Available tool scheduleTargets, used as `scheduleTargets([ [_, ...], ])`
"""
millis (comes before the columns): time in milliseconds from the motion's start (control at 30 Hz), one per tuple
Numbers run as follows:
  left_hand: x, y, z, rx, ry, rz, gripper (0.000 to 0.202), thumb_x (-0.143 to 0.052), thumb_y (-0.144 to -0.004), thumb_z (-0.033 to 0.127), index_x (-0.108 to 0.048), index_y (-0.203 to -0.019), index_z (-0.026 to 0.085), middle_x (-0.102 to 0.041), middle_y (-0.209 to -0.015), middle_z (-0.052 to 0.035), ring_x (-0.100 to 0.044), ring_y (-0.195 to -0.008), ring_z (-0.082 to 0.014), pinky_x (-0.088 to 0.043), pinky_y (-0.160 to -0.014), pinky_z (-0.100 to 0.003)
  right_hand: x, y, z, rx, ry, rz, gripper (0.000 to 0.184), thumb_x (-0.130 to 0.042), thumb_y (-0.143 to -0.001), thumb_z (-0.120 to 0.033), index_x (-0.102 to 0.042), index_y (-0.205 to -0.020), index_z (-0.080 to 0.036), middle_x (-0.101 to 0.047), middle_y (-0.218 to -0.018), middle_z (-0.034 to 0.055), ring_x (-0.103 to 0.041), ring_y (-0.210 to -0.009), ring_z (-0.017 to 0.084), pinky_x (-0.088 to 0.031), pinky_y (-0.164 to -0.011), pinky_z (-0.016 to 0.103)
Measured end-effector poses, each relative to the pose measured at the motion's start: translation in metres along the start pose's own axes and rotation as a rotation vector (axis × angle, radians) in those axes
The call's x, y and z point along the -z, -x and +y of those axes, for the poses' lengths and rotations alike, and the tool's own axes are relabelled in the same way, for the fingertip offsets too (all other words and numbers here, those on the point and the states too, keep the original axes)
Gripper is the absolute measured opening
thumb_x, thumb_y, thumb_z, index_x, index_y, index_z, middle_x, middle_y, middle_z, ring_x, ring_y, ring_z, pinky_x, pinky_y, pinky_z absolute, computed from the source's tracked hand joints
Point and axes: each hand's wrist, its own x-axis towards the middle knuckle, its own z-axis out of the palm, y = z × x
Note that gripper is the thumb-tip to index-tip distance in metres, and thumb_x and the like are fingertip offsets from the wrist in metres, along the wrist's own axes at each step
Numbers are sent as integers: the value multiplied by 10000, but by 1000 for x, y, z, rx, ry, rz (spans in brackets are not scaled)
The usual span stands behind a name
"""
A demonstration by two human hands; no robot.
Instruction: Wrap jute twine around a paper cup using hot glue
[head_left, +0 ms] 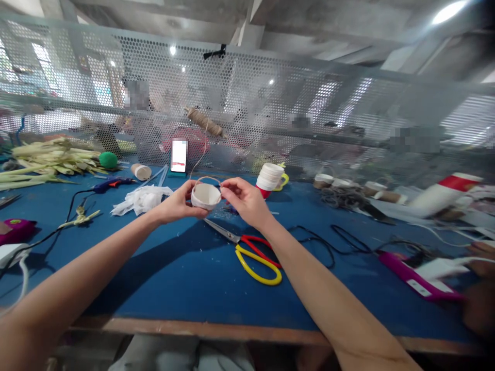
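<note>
One small white cup [204, 200], up above the blue table [162, 283]: the left hand [178, 203] curls round its side, the right hand [244, 201] pinches thin cord [208, 178] at its rim, scissors [233, 238] lying near!

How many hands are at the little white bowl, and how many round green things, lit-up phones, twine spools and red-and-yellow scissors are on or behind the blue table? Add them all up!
Hands at the little white bowl: 2 (left hand, right hand)
Round green thing: 1
Lit-up phone: 1
Twine spool: 1
Red-and-yellow scissors: 1
Total: 6
</note>
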Motion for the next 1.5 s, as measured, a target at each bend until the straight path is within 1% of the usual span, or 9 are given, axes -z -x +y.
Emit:
scheduleTargets([
  [100, -8, 16, 13, 4, 101, -124, 594, -717, -598, 250, -399, -1091, 156, -554, -987, -74, -536, -904, -187, -426, -741, -291, 13, 17, -28, 63, -9, -31, 155, -518, -820, -331, -581, -852, -193, -585, -846, 40, -557, -708, 127, -470, -605, 261],
  [233, -17, 32, 22, 35, 221, -279, 597, -704, -616, 306, -410, -1113, 156, -548, -940, -56, -516, -855, -175, -402, -712, -279, 21, 35, -55, 85, -38, -80, 128, -518, -831, -315, -580, -831, -203, -581, -798, 26, -544, -688, 126, -461, -604, 262],
  [367, -22, 42, 25, 30, 281, -362, 571, -672, -637, 296, -412, -1126, 158, -525, -951, -52, -502, -840, -165, -400, -704, -272, 22, 42, -64, 97, -22, -120, 147, -498, -849, -314, -571, -781, -206, -570, -729, 16, -533, -657, 127, -454, -597, 265],
  [467, -24, 45, 27, -6, 246, -392, 585, -653, -643, 255, -393, -1161, 172, -516, -1014, -63, -511, -880, -179, -418, -731, -285, 27, 45, -62, 156, -14, -182, 194, -507, -834, -399, -580, -833, -220, -580, -857, 47, -562, -794, 158, -475, -708, 305],
  [600, -23, 49, 31, -89, 81, -371, 632, -630, -658, 199, -355, -1226, 182, -502, -1131, -87, -495, -1025, -226, -419, -841, -330, 36, 50, -62, 212, 86, -340, 351, -667, -688, -447, -569, -961, -250, -468, -1198, 91, -470, -1121, 234, -395, -946, 394],
  [733, -22, 53, 36, -178, -65, -339, 660, -614, -659, 153, -331, -1253, 190, -515, -1150, -83, -518, -1030, -227, -422, -884, -345, 37, 53, -64, 226, 190, -423, 374, -719, -652, -361, -545, -968, -263, -358, -1331, 80, -356, -1246, 257, -318, -1023, 426],
  [1033, -21, 55, 40, -207, -168, -315, 666, -603, -652, 149, -327, -1257, 184, -528, -1156, -86, -537, -1021, -230, -441, -882, -347, 31, 56, -66, 215, 224, -467, 104, -626, -753, -262, -544, -810, -232, -334, -1357, 60, -354, -1250, 232, -324, -1030, 419],
  [1233, -20, 55, 40, -187, -181, -313, 672, -604, -652, 157, -327, -1263, 188, -546, -1125, -79, -551, -987, -222, -464, -833, -320, 30, 56, -68, 217, 204, -458, 82, -625, -751, -238, -544, -745, -229, -356, -1342, 49, -377, -1230, 228, -362, -1007, 412],
  [1500, -20, 55, 40, -213, -174, -313, 654, -606, -652, 146, -337, -1247, 183, -533, -1155, -83, -543, -1005, -218, -449, -860, -319, 30, 56, -66, 238, 194, -464, 75, -616, -764, -231, -542, -756, -229, -345, -1339, 50, -366, -1233, 211, -350, -1022, 394],
])
